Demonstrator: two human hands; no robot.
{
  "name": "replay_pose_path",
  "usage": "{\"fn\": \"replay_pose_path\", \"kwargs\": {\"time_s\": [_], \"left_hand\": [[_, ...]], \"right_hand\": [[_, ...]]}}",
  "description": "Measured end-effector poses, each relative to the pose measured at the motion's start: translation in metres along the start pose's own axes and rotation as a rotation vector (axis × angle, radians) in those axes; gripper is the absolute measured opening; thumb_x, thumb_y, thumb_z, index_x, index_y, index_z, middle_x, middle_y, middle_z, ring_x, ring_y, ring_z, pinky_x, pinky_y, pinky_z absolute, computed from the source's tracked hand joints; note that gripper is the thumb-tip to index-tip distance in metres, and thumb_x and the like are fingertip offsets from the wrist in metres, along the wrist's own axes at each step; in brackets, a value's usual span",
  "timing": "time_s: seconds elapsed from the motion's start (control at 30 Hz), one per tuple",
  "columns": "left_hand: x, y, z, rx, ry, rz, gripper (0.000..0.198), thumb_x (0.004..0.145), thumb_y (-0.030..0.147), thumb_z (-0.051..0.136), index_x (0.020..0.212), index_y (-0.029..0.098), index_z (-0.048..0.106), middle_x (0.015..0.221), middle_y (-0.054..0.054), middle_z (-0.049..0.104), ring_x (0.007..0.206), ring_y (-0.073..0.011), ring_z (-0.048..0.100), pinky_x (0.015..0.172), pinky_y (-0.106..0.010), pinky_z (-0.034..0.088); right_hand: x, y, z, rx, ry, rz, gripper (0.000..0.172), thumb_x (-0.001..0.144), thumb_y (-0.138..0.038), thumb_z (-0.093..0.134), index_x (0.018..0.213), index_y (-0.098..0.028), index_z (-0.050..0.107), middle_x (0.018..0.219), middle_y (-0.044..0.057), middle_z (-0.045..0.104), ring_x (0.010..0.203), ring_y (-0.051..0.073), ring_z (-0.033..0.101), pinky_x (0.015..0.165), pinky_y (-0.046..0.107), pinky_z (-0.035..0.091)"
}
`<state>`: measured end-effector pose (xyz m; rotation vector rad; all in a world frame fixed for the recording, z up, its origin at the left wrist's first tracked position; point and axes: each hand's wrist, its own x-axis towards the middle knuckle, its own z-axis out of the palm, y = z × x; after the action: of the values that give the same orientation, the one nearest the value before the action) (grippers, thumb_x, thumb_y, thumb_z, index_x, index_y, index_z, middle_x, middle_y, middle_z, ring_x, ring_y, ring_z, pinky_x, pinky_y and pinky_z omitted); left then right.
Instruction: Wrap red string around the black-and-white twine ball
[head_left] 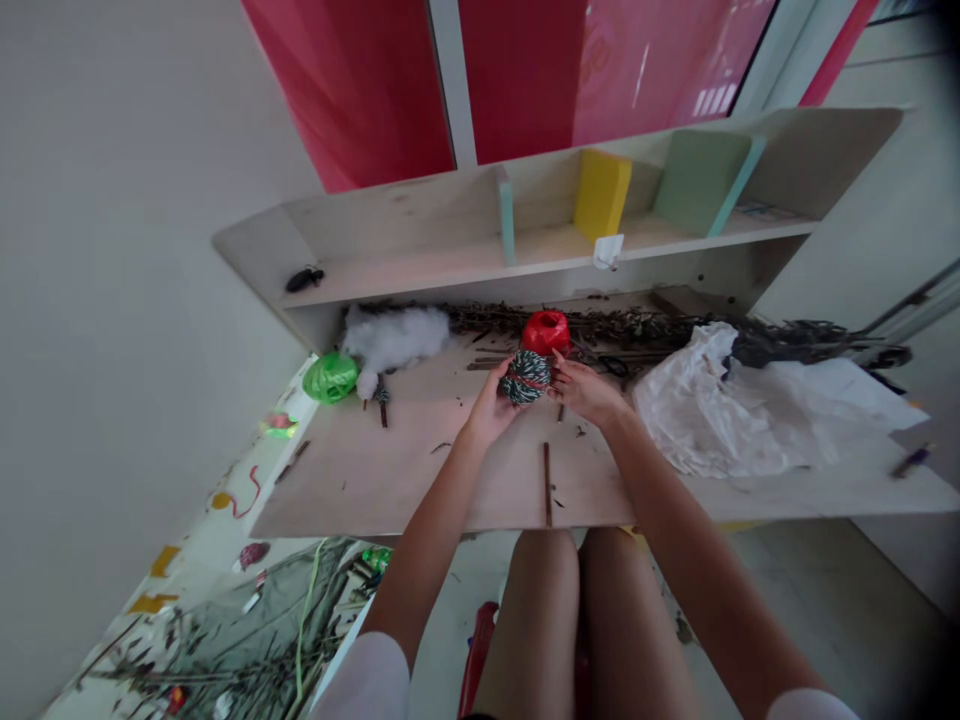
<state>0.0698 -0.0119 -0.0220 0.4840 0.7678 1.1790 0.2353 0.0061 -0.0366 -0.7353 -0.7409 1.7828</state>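
Observation:
A ball of dark green and white twine, with a red strand across it, is held above the middle of the desk. My left hand is wrapped round its left side. At its right side is my right hand, its fingers bent close to the ball; whether they pinch a strand is too small to tell. Just behind the ball sits a red roll of plastic string. A brown stick lies on the desk near the front edge.
White stuffing and a green string roll are at the left. Dry twigs line the back. Crumpled white plastic covers the right side. A shelf with yellow and green dividers stands above. More twigs lie on the floor at lower left.

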Motion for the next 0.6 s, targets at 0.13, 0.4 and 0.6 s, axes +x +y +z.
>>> {"fn": "replay_pose_path", "kwargs": {"time_s": [0.13,0.4,0.6], "left_hand": [[0.002,-0.003,0.0,-0.004,-0.058,-0.013,0.033,0.083,0.037,0.058,0.114,0.027,0.061,0.11,-0.004,0.066,0.086,-0.0154,0.064,0.073,-0.028,0.053],[0.007,-0.012,-0.005,0.509,0.258,0.398,0.033,0.075,0.05,0.065,0.081,0.017,0.067,0.083,-0.005,0.068,0.079,-0.0179,0.063,0.069,-0.026,0.051],[0.008,-0.012,-0.008,0.421,0.208,0.275,0.034,0.078,0.049,0.06,0.079,0.016,0.069,0.074,-0.005,0.066,0.087,-0.0214,0.063,0.077,-0.032,0.051]], "right_hand": [[0.003,0.005,-0.003,-0.065,-0.014,-0.023,0.026,0.067,-0.038,0.077,0.083,-0.023,0.062,0.057,-0.004,0.052,0.057,0.011,0.051,0.056,0.025,0.043],[0.0,0.0,0.0,-0.036,0.014,-0.073,0.029,0.063,-0.036,0.078,0.084,-0.025,0.061,0.052,-0.008,0.04,0.048,0.006,0.04,0.052,0.021,0.041],[-0.004,-0.001,0.007,-0.088,0.003,-0.062,0.028,0.059,-0.034,0.081,0.071,-0.022,0.058,0.054,-0.008,0.039,0.049,0.006,0.039,0.054,0.021,0.042]]}}
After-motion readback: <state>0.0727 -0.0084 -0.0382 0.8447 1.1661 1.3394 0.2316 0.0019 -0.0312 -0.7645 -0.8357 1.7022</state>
